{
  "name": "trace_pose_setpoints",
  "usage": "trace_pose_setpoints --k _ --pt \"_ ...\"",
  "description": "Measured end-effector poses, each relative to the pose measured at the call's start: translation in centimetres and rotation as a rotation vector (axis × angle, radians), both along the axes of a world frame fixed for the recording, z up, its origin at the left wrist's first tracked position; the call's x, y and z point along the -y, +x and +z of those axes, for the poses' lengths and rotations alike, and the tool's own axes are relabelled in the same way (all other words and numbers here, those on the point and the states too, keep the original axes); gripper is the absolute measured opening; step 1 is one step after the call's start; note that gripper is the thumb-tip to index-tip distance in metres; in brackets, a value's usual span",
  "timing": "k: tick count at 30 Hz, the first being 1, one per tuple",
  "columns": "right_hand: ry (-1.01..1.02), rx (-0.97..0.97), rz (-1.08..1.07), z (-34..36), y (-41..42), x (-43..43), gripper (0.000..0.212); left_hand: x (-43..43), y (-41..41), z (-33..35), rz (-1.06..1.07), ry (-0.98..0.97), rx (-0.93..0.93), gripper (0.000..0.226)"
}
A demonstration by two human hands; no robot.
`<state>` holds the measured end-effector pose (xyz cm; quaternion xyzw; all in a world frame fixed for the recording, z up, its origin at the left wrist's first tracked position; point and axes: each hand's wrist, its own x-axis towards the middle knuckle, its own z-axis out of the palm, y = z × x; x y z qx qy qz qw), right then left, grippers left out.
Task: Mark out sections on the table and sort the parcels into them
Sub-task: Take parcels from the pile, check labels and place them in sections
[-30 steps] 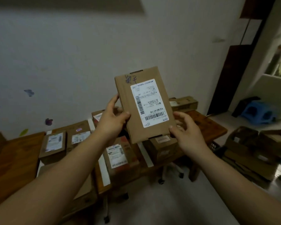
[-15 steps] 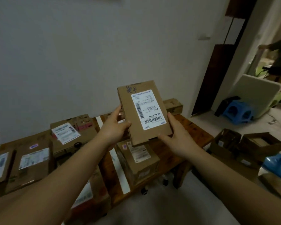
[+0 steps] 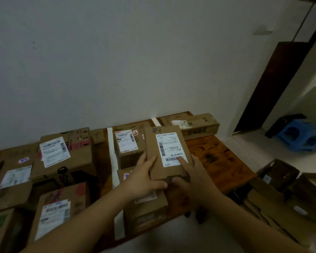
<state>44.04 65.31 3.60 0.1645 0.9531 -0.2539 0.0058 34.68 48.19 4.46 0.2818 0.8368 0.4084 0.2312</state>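
A wooden table (image 3: 217, 156) stands against a white wall, and strips of white tape (image 3: 110, 152) split it into parts. At the near edge, right of that tape, sits a small box (image 3: 146, 205). Just above it, the left hand (image 3: 144, 178) and the right hand (image 3: 195, 178) both hold a flat parcel (image 3: 168, 152), fingers bent round its sides and near end. I cannot tell if it rests on anything yet. Behind is another box (image 3: 128, 145), and a long box (image 3: 192, 123) lies at the far right corner. The flat parcel may land across two uneven boxes. Then it could wobble, slide off, or push the small box over the near edge.
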Motion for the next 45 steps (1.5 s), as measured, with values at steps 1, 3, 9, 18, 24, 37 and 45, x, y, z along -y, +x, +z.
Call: trace_pose_setpoints --k 1,3,9,18,24,37,45 --pt "0.001 0.007 0.025 -0.6 0.0 -1.1 0.078 -1.0 0.5 -0.6 0.018 -0.031 -0.004 0.105" --pt "-0.031 -0.004 0.084 -1.9 0.2 -3.6 0.079 -3.2 1.7 -1.6 0.084 -0.097 -0.046 0.098" --pt "-0.072 0.056 0.249 -6.0 2.2 -10.2 0.075 -9.9 6.6 -4.5 0.210 -0.219 -0.055 0.084" --pt "-0.035 0.230 0.378 -11.5 2.7 -12.4 0.066 -13.4 9.3 -10.2 0.251 -0.335 0.002 0.071" --pt "0.016 0.295 0.423 -14.1 1.5 -12.4 0.063 -13.5 8.5 -13.5 0.253 -0.527 -0.104 0.066" --pt "0.154 0.318 0.498 -15.0 -0.8 -11.5 0.056 -14.1 7.7 -14.1 0.091 -0.996 -0.370 0.066" --pt "0.160 0.208 0.562 -6.6 -4.4 -9.5 0.055 -8.9 7.2 -4.8 0.337 -0.860 -0.375 0.066"
